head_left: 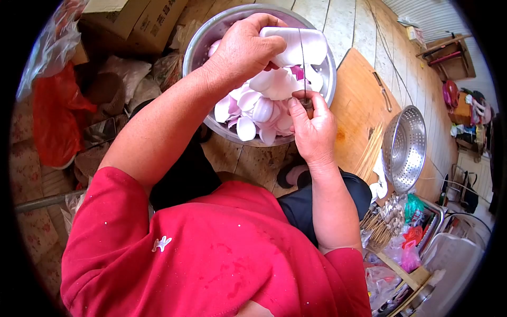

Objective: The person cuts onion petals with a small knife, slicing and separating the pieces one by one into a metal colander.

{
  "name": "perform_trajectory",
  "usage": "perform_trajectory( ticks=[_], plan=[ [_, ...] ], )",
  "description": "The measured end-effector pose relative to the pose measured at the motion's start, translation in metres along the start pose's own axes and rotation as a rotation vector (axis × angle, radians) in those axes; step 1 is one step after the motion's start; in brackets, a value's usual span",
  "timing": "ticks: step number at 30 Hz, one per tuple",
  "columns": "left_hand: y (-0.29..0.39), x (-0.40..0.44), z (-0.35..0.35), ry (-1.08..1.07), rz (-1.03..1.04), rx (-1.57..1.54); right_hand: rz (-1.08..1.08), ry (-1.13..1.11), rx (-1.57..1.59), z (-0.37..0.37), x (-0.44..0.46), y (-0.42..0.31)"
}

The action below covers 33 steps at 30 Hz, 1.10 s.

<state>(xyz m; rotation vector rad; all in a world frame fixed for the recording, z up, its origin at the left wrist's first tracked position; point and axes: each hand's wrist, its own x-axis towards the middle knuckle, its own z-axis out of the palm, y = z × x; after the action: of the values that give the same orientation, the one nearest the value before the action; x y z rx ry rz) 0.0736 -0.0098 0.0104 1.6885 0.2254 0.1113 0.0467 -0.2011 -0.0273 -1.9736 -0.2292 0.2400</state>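
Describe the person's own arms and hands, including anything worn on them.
Short red sleeves, part of a red shirt, leave both forearms bare. The left hand and the right hand are ungloved, and no watch or bracelet shows at either wrist.

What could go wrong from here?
1. Cut: the knife in the right hand points up across the pale piece, close to the left hand; a slip might catch its thumb.
2. Drop: the piece is held up by hand, no board beneath, so it could twist loose and fall into the basin.
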Motion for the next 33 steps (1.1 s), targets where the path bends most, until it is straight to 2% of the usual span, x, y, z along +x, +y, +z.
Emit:
perform_trajectory(
  ticks=[8,10,13,20,23,29,31,33],
  plan=[
    [0.001,-0.007,-0.005,0.007,-0.040,-0.007,0.023,-0.035,0.000,0.006,-0.002,-0.003],
    [0.005,-0.012,-0.008,-0.012,-0.076,0.030,0.080,-0.099,0.086,0.008,-0.002,-0.001],
    [0.007,-0.017,-0.014,-0.010,-0.156,0.034,0.107,-0.177,0.055,0.011,-0.003,0.000],
    [0.005,-0.032,-0.022,-0.005,-0.199,0.154,0.150,-0.303,0.058,0.023,-0.007,0.000],
    [0.007,-0.037,-0.021,-0.082,-0.321,0.045,0.183,-0.317,0.123,0.028,0.000,-0.002],
    [0.001,-0.034,-0.024,-0.013,-0.264,0.001,0.381,-0.308,0.239,0.029,0.005,-0.020],
    [-0.009,-0.030,-0.030,0.045,-0.144,-0.041,0.343,-0.280,0.247,0.030,0.001,-0.022],
    [-0.016,-0.023,-0.036,0.036,-0.127,-0.125,0.304,-0.256,0.258,0.030,-0.004,-0.023]
  ],
)
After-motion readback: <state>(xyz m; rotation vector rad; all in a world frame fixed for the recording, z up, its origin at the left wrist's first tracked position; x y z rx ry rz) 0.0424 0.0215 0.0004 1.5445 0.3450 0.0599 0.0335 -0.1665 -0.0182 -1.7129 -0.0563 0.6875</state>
